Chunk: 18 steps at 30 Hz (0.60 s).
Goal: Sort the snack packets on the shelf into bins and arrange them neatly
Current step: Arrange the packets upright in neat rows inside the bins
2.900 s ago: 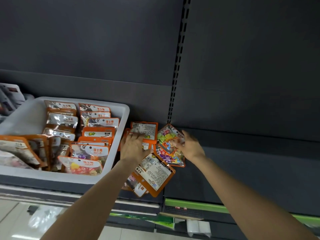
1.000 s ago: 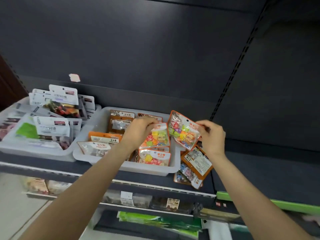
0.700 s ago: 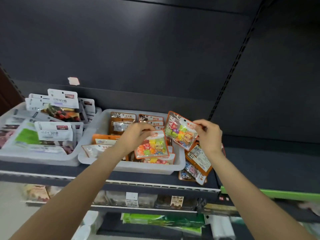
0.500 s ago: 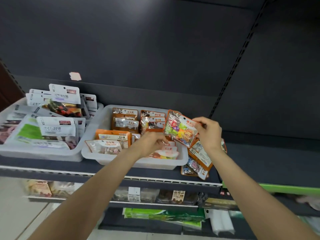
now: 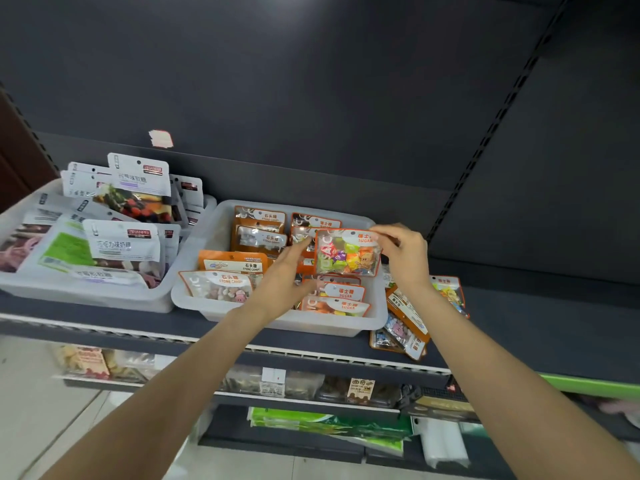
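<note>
An orange-edged sugar candy packet [image 5: 346, 254] hangs above the right half of a white bin [image 5: 221, 310]. My right hand [image 5: 405, 256] pinches its top right corner. My left hand [image 5: 287, 275] reaches up with straight fingers that touch the packet's left edge. The bin holds rows of orange stone-candy and sugar packets [image 5: 337, 296]. A few more orange packets [image 5: 405, 327] lie loose on the dark shelf [image 5: 519, 327], just right of the bin.
A second white bin [image 5: 86, 296] at the left holds white and green packets. The shelf's dark back panel rises behind both bins. Lower shelves with more goods show below the front edge.
My left hand has put its packet down into the bin and come up to the packet held by my right hand. That packet has moved left, over the bin.
</note>
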Tool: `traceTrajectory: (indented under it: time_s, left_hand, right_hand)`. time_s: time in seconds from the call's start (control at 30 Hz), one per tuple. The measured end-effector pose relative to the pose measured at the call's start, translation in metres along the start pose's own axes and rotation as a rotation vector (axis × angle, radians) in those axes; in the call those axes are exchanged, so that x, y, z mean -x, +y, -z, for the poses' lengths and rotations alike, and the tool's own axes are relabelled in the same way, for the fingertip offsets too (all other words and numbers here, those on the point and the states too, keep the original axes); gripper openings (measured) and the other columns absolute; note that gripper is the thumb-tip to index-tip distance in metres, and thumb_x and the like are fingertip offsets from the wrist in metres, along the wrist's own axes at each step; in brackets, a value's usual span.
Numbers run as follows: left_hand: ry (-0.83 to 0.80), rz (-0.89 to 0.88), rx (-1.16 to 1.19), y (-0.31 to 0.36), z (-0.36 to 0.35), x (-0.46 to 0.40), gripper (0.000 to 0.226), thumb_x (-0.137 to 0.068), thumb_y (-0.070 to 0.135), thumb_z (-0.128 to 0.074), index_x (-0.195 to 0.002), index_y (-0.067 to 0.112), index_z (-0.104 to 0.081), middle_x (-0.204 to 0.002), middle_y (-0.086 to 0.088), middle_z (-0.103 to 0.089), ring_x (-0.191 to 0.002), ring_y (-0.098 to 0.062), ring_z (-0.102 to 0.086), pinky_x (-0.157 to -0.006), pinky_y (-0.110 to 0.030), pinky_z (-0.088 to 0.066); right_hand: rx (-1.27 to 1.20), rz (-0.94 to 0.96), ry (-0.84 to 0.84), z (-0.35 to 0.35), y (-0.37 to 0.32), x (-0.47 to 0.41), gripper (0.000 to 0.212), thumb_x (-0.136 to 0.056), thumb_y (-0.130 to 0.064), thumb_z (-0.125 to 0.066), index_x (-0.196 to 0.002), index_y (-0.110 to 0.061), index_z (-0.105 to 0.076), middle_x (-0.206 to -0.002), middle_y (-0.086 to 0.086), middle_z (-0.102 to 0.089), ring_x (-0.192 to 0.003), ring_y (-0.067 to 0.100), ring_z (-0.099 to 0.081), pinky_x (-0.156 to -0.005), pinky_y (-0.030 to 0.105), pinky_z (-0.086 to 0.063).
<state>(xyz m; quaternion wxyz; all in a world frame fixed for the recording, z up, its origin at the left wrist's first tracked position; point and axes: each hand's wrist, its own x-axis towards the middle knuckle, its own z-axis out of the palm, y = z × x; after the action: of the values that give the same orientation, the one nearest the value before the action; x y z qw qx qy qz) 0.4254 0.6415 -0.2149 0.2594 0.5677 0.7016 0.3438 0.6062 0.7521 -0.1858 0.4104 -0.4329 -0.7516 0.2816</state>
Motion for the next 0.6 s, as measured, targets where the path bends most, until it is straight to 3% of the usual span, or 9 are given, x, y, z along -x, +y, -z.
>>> traceTrajectory:
  time_s: [0.17,0.27,0.4,0.5,0.6]
  left_hand:
    - [-0.139,0.068,-0.001,-0.001,-0.009,-0.006,0.073,-0.086,0.023,-0.067,-0.145,0.021,-0.025,-0.144,-0.001,-0.044,-0.129,-0.018,-0.046,-0.102,-0.034,-0.041]
    - [-0.093,0.071,0.066,-0.006,-0.008,-0.005,0.086,-0.081,0.022,-0.073,-0.147,0.026,-0.019,-0.146,0.002,-0.04,-0.131,-0.017,-0.043,-0.102,-0.04,-0.043]
    - [-0.196,0.05,0.121,-0.007,-0.007,-0.002,0.08,-0.081,0.018,-0.073,-0.144,0.03,-0.024,-0.137,0.008,-0.046,-0.128,-0.013,-0.046,-0.098,-0.028,-0.043]
    - [-0.244,0.077,0.137,-0.006,-0.01,-0.003,0.075,-0.082,0.021,-0.071,-0.142,0.032,-0.027,-0.13,0.009,-0.049,-0.122,-0.011,-0.049,-0.094,-0.024,-0.045]
    - [-0.214,0.053,0.069,-0.001,-0.01,-0.005,0.074,-0.082,0.021,-0.072,-0.141,0.032,-0.029,-0.137,0.007,-0.044,-0.121,-0.007,-0.046,-0.091,-0.02,-0.043]
  right_hand:
    - [0.039,-0.03,-0.118,-0.005,0.007,0.001,0.018,-0.089,-0.004,-0.06,-0.103,-0.006,-0.072,-0.1,0.007,-0.068,-0.092,0.011,-0.06,-0.073,0.016,-0.048]
    - [0.054,-0.145,-0.251,-0.011,0.019,0.009,0.019,-0.09,-0.008,-0.061,-0.105,-0.008,-0.072,-0.107,0.007,-0.069,-0.098,0.012,-0.061,-0.083,0.028,-0.052]
    - [0.047,-0.298,-0.327,-0.018,0.029,0.017,0.021,-0.09,-0.009,-0.06,-0.109,-0.009,-0.07,-0.114,0.009,-0.068,-0.106,0.022,-0.063,-0.089,0.044,-0.054]
    - [0.205,-0.221,-0.352,-0.025,0.029,0.018,0.025,-0.092,-0.009,-0.057,-0.115,-0.007,-0.068,-0.118,0.008,-0.066,-0.11,0.021,-0.061,-0.092,0.03,-0.05]
    - [0.307,-0.15,-0.426,-0.029,0.025,0.019,0.029,-0.094,-0.011,-0.055,-0.121,-0.008,-0.064,-0.123,0.007,-0.063,-0.108,0.019,-0.062,-0.083,0.019,-0.046]
